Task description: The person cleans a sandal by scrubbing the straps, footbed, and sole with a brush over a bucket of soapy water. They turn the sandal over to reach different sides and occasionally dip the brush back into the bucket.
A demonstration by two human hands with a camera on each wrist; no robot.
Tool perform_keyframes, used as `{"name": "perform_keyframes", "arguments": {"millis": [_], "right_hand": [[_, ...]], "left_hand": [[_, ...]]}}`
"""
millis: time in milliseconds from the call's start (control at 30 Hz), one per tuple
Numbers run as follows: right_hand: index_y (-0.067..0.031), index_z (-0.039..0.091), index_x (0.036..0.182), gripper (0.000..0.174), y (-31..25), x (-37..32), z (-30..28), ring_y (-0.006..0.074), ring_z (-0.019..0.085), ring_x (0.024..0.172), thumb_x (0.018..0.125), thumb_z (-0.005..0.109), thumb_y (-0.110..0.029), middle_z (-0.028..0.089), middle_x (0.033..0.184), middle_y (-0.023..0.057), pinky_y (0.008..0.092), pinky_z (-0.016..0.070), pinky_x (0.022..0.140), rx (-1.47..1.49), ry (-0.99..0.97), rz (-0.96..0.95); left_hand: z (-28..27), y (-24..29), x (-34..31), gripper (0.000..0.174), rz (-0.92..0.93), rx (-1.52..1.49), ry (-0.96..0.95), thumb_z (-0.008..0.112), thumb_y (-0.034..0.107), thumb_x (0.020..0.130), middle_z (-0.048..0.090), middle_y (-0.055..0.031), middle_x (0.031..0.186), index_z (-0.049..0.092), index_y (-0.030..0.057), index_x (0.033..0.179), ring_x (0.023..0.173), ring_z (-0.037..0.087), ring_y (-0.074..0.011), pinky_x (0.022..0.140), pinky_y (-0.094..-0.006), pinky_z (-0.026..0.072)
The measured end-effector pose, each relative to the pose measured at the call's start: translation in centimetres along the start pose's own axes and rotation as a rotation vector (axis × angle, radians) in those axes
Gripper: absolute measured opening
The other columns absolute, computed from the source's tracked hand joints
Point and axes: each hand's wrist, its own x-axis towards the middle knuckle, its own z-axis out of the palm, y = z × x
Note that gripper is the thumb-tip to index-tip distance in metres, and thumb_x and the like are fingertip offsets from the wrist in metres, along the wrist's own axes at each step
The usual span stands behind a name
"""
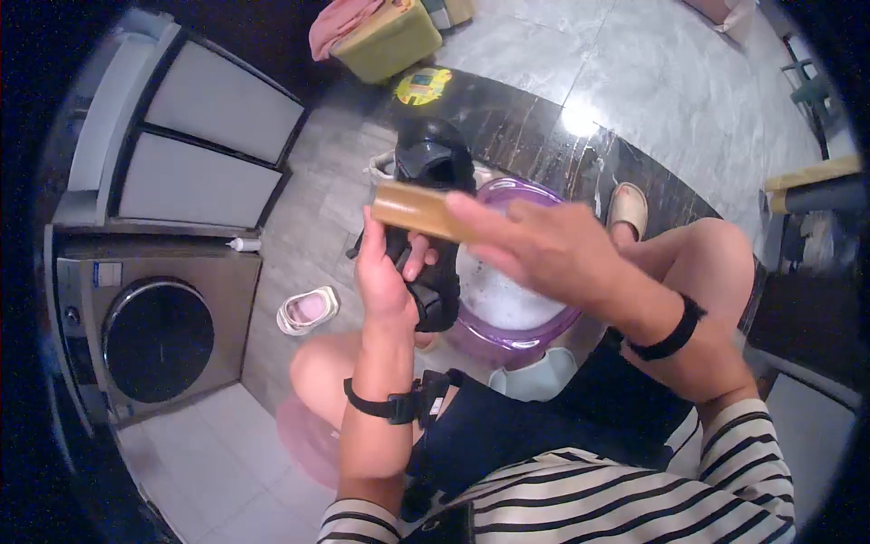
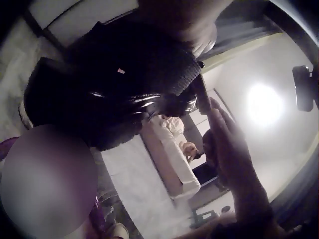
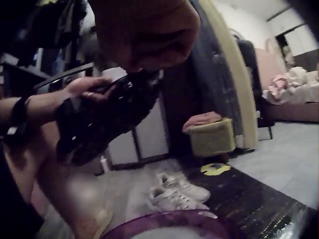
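In the head view my left hand (image 1: 385, 281) holds a wet black shoe (image 1: 437, 295) up in front of my knees, beside the purple basin. My right hand (image 1: 553, 249) grips a scrubbing brush with a wooden back (image 1: 412, 213), which lies across the upper part of the shoe and hides some of it. Grey bristles (image 2: 187, 78) touch the glossy black surface in the left wrist view. From the right wrist, the shoe (image 3: 107, 119) slants below my right fist, and its toe end is partly covered.
A purple basin (image 1: 566, 324) of sudsy water stands between my legs. White sneakers (image 3: 177, 194) sit behind it, near a dark stone step (image 1: 544, 136). To the left are a small pale shoe (image 1: 308, 310) and a washing machine (image 1: 227, 335). A green bin (image 1: 390, 50) holds pink cloth.
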Motion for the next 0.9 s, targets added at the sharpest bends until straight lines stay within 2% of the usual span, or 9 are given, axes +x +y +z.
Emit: {"name": "perform_keyframes", "arguments": {"millis": [100,233,333,433,633,733,833,867,900], "right_hand": [[-0.0297,0.049,0.14,0.051,1.9,1.3,-1.1,0.0268,0.062,0.052,0.091,0.062,-0.038,0.059,0.066,0.0079,0.0418,0.0491,0.045,-0.036,0.088,0.112],[-0.0277,0.052,0.136,0.048,0.2,-0.4,1.2,0.0301,0.062,0.052,0.091,0.061,-0.042,0.06,0.066,0.0091,0.0415,0.0496,0.043,0.032,0.002,-0.065],[-0.0275,0.052,0.136,0.048,1.9,1.0,-0.6,0.0307,0.063,0.052,0.091,0.061,-0.042,0.06,0.066,0.009,0.0419,0.0494,0.043,-0.041,0.086,0.047],[-0.0272,0.052,0.135,0.047,0.6,0.1,0.1,0.0317,0.064,0.054,0.092,0.06,-0.042,0.062,0.066,0.0094,0.0439,0.0508,0.046,0.064,0.036,0.0],[-0.0255,0.053,0.136,0.047,1.9,0.9,0.3,0.0344,0.066,0.061,0.093,0.058,-0.044,0.067,0.073,0.0127,0.047,0.0532,0.053,0.144,0.151,0.067],[-0.025,0.053,0.135,0.047,0.5,0.0,0.6,0.0355,0.066,0.062,0.093,0.059,-0.045,0.068,0.074,0.0131,0.0464,0.0533,0.054,0.143,-0.033,-0.034],[-0.0205,0.057,0.134,0.046,2.2,1.4,-0.9,0.031,0.069,0.08,0.091,0.065,-0.032,0.068,0.096,0.0142,0.041,0.0549,0.069,0.292,0.01,0.185],[-0.0134,0.058,0.134,0.046,1.8,1.8,-2.1,0.026,0.071,0.096,0.09,0.069,-0.02,0.068,0.118,0.014,0.0345,0.0566,0.081,0.328,-0.06,0.305],[-0.0138,0.058,0.135,0.047,1.7,1.1,-1.0,0.0265,0.071,0.092,0.089,0.07,-0.019,0.068,0.114,0.0152,0.034,0.0567,0.078,0.333,-0.053,0.213]], "left_hand": [[0.5,0.6,-0.5,0.052,-0.029,0.04,-0.007,0.039,0.047,0.104,0.059,-0.0033,0.072,0.061,0.0002,0.105,0.047,0.038,-0.0071,0.056,-0.0251,0.0428],[-0.2,-0.2,-0.5,0.048,0.014,0.104,0.198,0.041,0.047,0.103,0.061,-0.0028,0.075,0.061,0.0044,0.11,0.045,0.039,-0.0076,0.048,-0.0237,0.039],[-0.2,0.2,-0.6,0.05,-0.03,0.029,0.016,0.041,0.048,0.103,0.062,-0.0027,0.073,0.063,0.0029,0.102,0.046,0.042,-0.0084,0.048,-0.0214,0.0375],[1.0,0.4,-1.0,0.055,0.005,0.141,0.107,0.039,0.05,0.103,0.054,-0.0003,0.061,0.063,0.0012,0.098,0.045,0.038,-0.0084,0.05,-0.0224,0.0377],[-0.1,0.1,-0.6,0.054,-0.022,0.093,0.0,0.038,0.048,0.104,0.057,-0.0024,0.069,0.062,0.0,0.102,0.045,0.037,-0.0082,0.054,-0.0232,0.0403],[-0.1,-0.1,-0.4,0.052,0.035,0.061,0.066,0.035,0.046,0.105,0.059,-0.0036,0.076,0.06,0.0005,0.109,0.044,0.035,-0.008,0.053,-0.0242,0.0398],[-0.6,0.2,-0.2,0.05,-0.047,0.014,-0.106,0.037,0.046,0.105,0.058,-0.0028,0.073,0.061,0.0012,0.106,0.044,0.037,-0.0083,0.054,-0.0268,0.042],[-0.8,0.1,-0.4,0.051,-0.052,0.028,-0.097,0.036,0.045,0.105,0.056,-0.0024,0.07,0.061,0.0006,0.103,0.045,0.038,-0.0081,0.055,-0.0257,0.0422],[-0.6,0.0,-0.5,0.052,-0.05,0.042,-0.09,0.036,0.044,0.106,0.054,-0.0021,0.067,0.062,-0.0001,0.101,0.046,0.039,-0.0078,0.056,-0.0247,0.0424]]}}
